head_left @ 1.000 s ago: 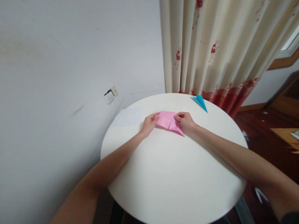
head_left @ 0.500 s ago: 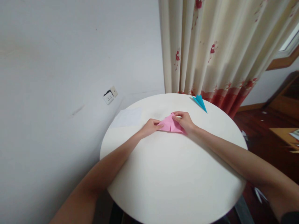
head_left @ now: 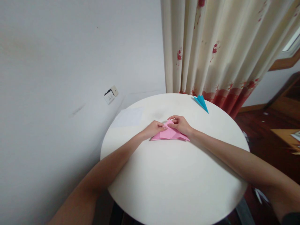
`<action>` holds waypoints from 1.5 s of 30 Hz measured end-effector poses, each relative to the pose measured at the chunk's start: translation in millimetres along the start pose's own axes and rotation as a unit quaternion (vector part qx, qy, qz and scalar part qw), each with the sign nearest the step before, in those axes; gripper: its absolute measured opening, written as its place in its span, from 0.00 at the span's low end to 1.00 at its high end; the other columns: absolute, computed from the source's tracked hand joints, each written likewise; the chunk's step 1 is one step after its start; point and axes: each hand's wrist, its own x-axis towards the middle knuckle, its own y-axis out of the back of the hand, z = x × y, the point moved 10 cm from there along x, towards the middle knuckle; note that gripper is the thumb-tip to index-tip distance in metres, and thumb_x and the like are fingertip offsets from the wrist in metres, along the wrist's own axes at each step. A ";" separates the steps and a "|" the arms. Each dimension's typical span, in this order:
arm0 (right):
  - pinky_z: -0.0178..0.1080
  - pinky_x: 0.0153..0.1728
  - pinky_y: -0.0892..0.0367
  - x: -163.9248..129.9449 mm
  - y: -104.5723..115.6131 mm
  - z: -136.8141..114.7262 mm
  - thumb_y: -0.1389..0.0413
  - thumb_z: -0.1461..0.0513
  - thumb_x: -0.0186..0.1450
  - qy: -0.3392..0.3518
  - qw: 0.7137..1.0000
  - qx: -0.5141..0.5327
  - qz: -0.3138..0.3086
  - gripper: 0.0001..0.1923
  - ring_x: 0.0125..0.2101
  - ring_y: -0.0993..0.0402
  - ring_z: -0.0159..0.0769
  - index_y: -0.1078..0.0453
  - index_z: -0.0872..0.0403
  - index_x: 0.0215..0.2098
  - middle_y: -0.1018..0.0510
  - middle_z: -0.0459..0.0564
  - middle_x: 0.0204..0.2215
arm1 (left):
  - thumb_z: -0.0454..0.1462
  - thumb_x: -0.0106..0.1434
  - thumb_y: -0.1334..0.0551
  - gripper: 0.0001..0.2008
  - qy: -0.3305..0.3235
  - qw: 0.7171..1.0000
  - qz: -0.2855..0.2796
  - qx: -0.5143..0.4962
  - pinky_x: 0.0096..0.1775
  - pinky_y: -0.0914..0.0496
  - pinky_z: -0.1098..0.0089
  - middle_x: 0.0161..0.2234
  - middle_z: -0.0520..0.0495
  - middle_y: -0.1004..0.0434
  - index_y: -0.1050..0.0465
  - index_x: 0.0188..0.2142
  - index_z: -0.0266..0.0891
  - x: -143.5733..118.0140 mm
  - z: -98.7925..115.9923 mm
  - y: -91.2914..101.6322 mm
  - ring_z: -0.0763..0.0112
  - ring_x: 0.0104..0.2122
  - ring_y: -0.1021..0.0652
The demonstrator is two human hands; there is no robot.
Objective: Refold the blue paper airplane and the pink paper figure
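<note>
Left hand and right hand pinch the folded pink paper; a blue paper plane lies by the far edge of the bench.

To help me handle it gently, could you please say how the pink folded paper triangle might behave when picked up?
The pink folded paper triangle is probably light, since it looks like thin paper. Visible creases and layers suggest it may be somewhat stiff. Its flat shape and pointed corners make rolling unlikely.
</note>
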 end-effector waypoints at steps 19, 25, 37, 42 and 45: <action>0.45 0.59 0.42 -2.4 -12.3 4.4 0.50 0.61 0.71 0.111 0.834 -0.540 -0.041 0.18 0.59 0.37 0.46 0.32 0.58 0.57 0.30 0.62 0.59 | 0.37 0.68 0.45 0.21 -0.049 0.908 0.153 0.386 0.43 0.32 0.65 0.38 0.45 0.23 0.33 0.60 0.46 -3.6 9.3 10.2 0.61 0.39 0.22; 0.51 0.63 0.47 -0.5 -17.3 15.6 0.57 0.61 0.73 0.109 0.827 -0.548 -0.062 0.23 0.65 0.45 0.49 0.39 0.62 0.63 0.37 0.64 0.65 | 0.36 0.71 0.53 0.24 -0.144 0.885 0.012 0.443 0.65 0.49 0.57 0.67 0.44 0.42 0.39 0.65 0.44 -1.5 10.4 -20.7 0.62 0.67 0.42; 0.52 0.66 0.51 -9.4 -26.1 6.2 0.54 0.64 0.69 0.109 0.801 -0.587 -0.039 0.30 0.68 0.51 0.53 0.47 0.70 0.68 0.43 0.68 0.67 | 0.50 0.74 0.57 0.31 -0.089 0.870 -0.095 0.476 0.67 0.63 0.50 0.72 0.47 0.59 0.56 0.71 0.43 4.5 -13.7 -26.5 0.61 0.71 0.57; 0.51 0.65 0.50 -16.6 -36.4 14.1 0.57 0.65 0.70 0.080 0.791 -0.603 -0.067 0.30 0.68 0.50 0.53 0.48 0.72 0.68 0.45 0.68 0.68 | 0.50 0.74 0.62 0.31 -0.042 0.871 -0.057 0.486 0.66 0.61 0.44 0.72 0.48 0.62 0.61 0.72 0.43 7.8 -20.8 -16.0 0.58 0.71 0.58; 0.51 0.66 0.51 -15.0 -37.3 16.2 0.58 0.63 0.71 0.085 0.793 -0.598 -0.085 0.30 0.68 0.50 0.52 0.48 0.70 0.68 0.45 0.67 0.68 | 0.50 0.73 0.63 0.32 -0.026 0.875 -0.049 0.481 0.66 0.61 0.42 0.72 0.48 0.64 0.61 0.72 0.42 7.4 -23.3 -14.0 0.58 0.71 0.59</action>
